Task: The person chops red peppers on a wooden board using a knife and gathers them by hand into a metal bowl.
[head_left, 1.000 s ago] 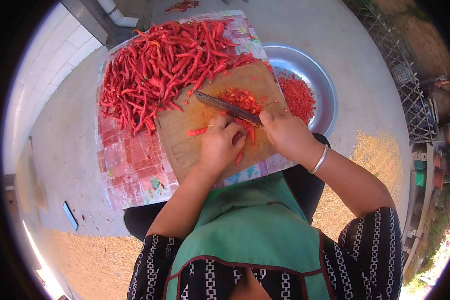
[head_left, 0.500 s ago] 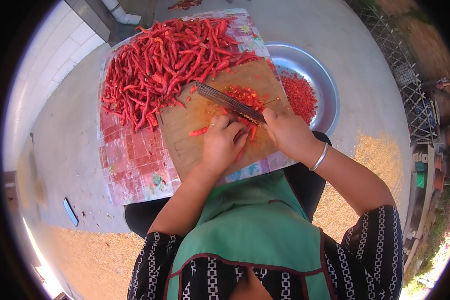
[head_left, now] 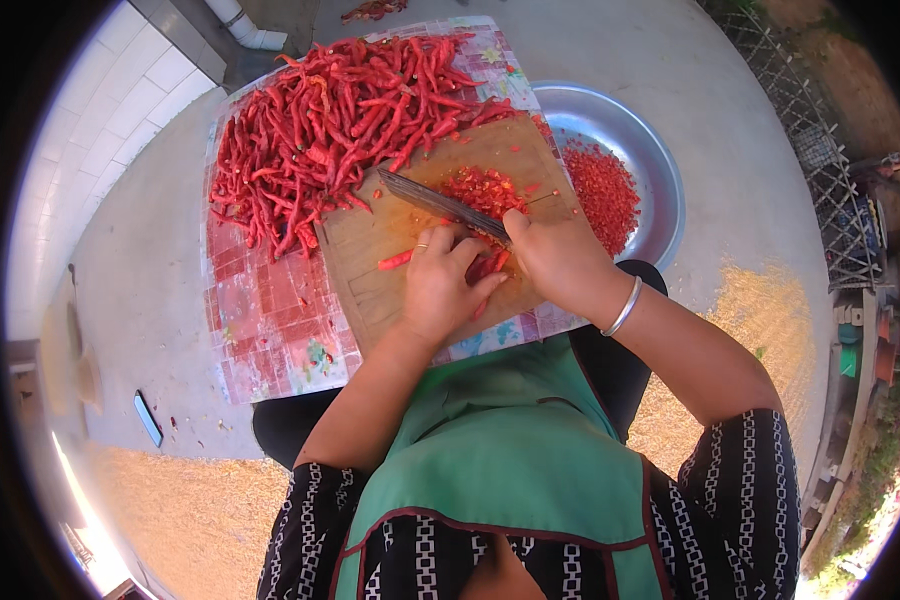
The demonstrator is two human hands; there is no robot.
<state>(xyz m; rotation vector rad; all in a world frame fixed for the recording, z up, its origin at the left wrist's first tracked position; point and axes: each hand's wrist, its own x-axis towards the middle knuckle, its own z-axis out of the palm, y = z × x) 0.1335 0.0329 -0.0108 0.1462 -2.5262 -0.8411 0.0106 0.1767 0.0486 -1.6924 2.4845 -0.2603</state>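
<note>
My right hand (head_left: pixel 562 258) grips the handle end of a dark-bladed knife (head_left: pixel 435 203), whose blade slants up and left across a wooden cutting board (head_left: pixel 365 290). Beside the blade, my left hand (head_left: pixel 440 287) is closed over several red chili peppers (head_left: pixel 484 266), pressing them to the board; its curled fingers are close to the blade. The end of one chili (head_left: pixel 395 260) sticks out to the left of that hand. Chopped chili (head_left: pixel 482 188) lies on the board just beyond the knife. The chilies under my fingers are partly hidden.
A big heap of whole red chilies (head_left: pixel 320 140) covers the far left of the table with its checked cloth (head_left: pixel 270 340). Right of the table stands a wide metal basin (head_left: pixel 660 190) holding chopped chili (head_left: pixel 600 195). A phone (head_left: pixel 148 418) and spread yellow grain (head_left: pixel 760 320) lie on the ground.
The knife and my right hand have shifted slightly left, toward my left hand. My left hand stays on the chilies, almost unmoved.
</note>
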